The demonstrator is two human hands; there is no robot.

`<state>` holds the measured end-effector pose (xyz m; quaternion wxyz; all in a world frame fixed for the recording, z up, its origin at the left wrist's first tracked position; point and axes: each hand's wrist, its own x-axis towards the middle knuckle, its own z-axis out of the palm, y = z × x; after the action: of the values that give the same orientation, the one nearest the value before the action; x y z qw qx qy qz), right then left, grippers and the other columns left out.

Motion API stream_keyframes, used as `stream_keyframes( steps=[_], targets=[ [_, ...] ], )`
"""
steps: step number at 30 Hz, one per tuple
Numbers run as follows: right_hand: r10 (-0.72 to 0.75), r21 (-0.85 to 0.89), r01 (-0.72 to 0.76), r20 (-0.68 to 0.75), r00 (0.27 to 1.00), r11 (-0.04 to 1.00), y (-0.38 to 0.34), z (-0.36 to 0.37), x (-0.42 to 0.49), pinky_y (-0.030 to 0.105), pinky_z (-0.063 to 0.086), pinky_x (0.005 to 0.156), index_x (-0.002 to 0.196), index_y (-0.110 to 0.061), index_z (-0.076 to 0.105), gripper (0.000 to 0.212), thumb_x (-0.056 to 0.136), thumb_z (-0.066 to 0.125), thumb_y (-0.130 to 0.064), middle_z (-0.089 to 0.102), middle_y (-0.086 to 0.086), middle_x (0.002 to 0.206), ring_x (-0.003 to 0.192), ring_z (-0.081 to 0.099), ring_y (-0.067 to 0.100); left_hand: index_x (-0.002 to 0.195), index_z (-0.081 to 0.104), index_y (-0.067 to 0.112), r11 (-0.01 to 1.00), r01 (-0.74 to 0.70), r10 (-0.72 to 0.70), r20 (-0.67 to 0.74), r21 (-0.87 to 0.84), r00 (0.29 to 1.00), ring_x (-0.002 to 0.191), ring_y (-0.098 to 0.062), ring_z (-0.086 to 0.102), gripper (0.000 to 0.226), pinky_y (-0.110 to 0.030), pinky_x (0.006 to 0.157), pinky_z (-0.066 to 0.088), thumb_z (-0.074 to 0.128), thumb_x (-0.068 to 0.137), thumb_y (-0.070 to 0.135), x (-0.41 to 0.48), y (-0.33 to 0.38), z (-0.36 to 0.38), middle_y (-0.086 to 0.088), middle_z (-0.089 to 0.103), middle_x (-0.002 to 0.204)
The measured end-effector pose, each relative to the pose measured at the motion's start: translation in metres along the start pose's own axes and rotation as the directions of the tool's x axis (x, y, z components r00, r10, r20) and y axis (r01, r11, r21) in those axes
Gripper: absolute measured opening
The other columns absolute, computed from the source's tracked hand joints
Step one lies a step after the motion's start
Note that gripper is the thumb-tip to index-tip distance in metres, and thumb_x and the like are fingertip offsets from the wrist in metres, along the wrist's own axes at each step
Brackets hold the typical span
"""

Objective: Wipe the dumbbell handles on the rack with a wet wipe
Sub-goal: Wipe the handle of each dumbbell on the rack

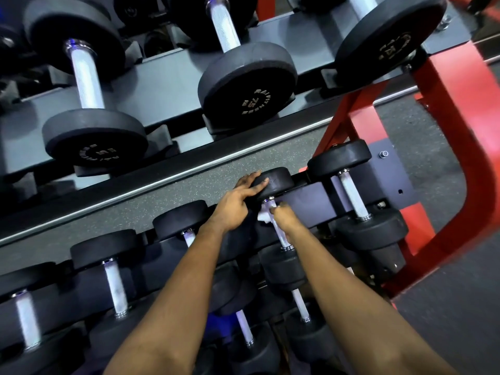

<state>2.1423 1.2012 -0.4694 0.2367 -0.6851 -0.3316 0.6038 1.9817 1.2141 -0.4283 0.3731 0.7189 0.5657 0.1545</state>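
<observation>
A small black dumbbell with a chrome handle lies on the middle shelf of the rack. My left hand rests on its far head with straight fingers. My right hand is curled round the upper part of the handle, pressing a white wet wipe against it. The wipe shows at the left of my right fingers. More dumbbells sit left and right on the same shelf.
Large dumbbells lie on the grey upper shelf. A neighbouring dumbbell sits just right of my hands. The red rack frame stands at the right. Smaller dumbbells fill the lower tier under my forearms.
</observation>
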Motion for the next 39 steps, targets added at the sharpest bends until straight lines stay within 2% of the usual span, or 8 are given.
stream_keyframes(
  steps=[3, 9, 13, 19, 27, 31, 35, 39],
  targets=[
    [-0.076, 0.09, 0.077, -0.016, 0.997, 0.993, 0.003, 0.009, 0.004, 0.01, 0.045, 0.057, 0.124, -0.005, 0.055, 0.028, 0.096, 0.053, -0.009, 0.063, 0.004, 0.114, 0.096, 0.06, 0.016, 0.143, 0.044, 0.045, 1.0, 0.015, -0.015, -0.004, 0.0, 1.0, 0.149, 0.001, 0.01, 0.09, -0.025, 0.123, 0.008, 0.045, 0.082, -0.021, -0.001, 0.002, 0.0, 0.035, 0.018, 0.151],
    [0.144, -0.136, -0.118, 0.202, 0.969, 0.984, 0.037, -0.017, 0.006, 0.039, 0.052, 0.088, 0.122, -0.002, 0.056, 0.03, 0.095, 0.062, -0.016, 0.067, 0.017, 0.112, 0.092, 0.061, 0.024, 0.143, 0.046, 0.043, 0.999, 0.025, -0.025, 0.0, -0.045, 1.0, 0.149, 0.0, 0.008, 0.095, -0.025, 0.123, 0.005, 0.039, 0.077, -0.025, -0.002, 0.005, 0.0, 0.031, 0.019, 0.153],
    [0.131, -0.384, -0.097, 0.064, 0.989, 0.918, 0.022, -0.013, 0.009, 0.036, 0.05, 0.081, 0.117, 0.0, 0.057, 0.039, 0.089, 0.067, -0.026, 0.062, 0.012, 0.103, 0.097, 0.062, 0.029, 0.144, 0.046, 0.04, 0.999, 0.021, -0.021, 0.001, -0.035, 1.0, 0.148, 0.0, 0.006, 0.095, -0.025, 0.122, 0.004, 0.035, 0.075, -0.026, -0.004, 0.008, -0.001, 0.03, 0.018, 0.153],
    [-0.06, -0.062, 0.057, -0.062, 0.996, 0.996, 0.01, 0.012, 0.011, 0.04, 0.053, 0.092, 0.12, -0.015, 0.057, 0.058, 0.069, 0.081, -0.027, 0.068, 0.003, 0.112, 0.105, 0.065, 0.024, 0.143, 0.046, 0.04, 0.999, 0.004, -0.004, -0.007, -0.039, 1.0, 0.151, -0.006, 0.01, 0.088, -0.032, 0.125, 0.009, 0.043, 0.081, -0.021, 0.0, 0.001, 0.002, 0.028, 0.019, 0.153],
    [0.066, -0.021, -0.063, 0.162, 0.985, 0.998, 0.005, -0.002, 0.011, 0.024, 0.053, 0.067, 0.11, -0.002, 0.062, 0.034, 0.082, 0.076, -0.015, 0.067, 0.007, 0.09, 0.075, 0.064, 0.017, 0.143, 0.047, 0.042, 0.998, 0.028, -0.027, 0.015, -0.051, 1.0, 0.151, -0.003, 0.008, 0.093, -0.03, 0.125, 0.007, 0.04, 0.077, -0.025, 0.002, 0.0, 0.002, 0.031, 0.019, 0.154],
    [0.068, 0.006, -0.071, 0.187, 0.98, 0.997, 0.003, -0.003, 0.006, 0.028, 0.051, 0.065, 0.085, -0.013, 0.067, 0.015, 0.081, 0.078, -0.023, 0.068, 0.003, 0.077, 0.065, 0.062, 0.014, 0.141, 0.043, 0.053, 0.998, 0.008, -0.007, 0.017, -0.063, 1.0, 0.151, -0.001, 0.008, 0.095, -0.037, 0.126, 0.008, 0.049, 0.081, -0.021, 0.006, -0.01, 0.006, 0.031, 0.019, 0.157],
    [0.067, -0.126, -0.05, 0.136, 0.988, 0.991, 0.009, -0.004, 0.001, 0.027, 0.05, 0.062, 0.087, -0.012, 0.065, 0.026, 0.075, 0.084, -0.025, 0.067, 0.004, 0.074, 0.064, 0.061, 0.017, 0.139, 0.043, 0.057, 0.998, 0.005, -0.004, 0.019, -0.063, 1.0, 0.15, 0.003, 0.007, 0.094, -0.032, 0.125, 0.008, 0.05, 0.083, -0.019, 0.005, -0.011, 0.005, 0.046, 0.015, 0.149],
    [0.073, -0.589, -0.073, -0.024, 0.997, 0.805, 0.016, -0.007, -0.007, 0.029, 0.055, 0.07, 0.102, -0.012, 0.065, 0.031, 0.074, 0.074, -0.025, 0.071, 0.008, 0.095, 0.085, 0.068, 0.026, 0.142, 0.046, 0.048, 0.998, 0.023, -0.022, 0.026, -0.05, 0.999, 0.149, 0.003, 0.006, 0.094, -0.028, 0.124, 0.006, 0.044, 0.081, -0.022, 0.001, -0.003, 0.001, 0.038, 0.017, 0.153]
  ],
)
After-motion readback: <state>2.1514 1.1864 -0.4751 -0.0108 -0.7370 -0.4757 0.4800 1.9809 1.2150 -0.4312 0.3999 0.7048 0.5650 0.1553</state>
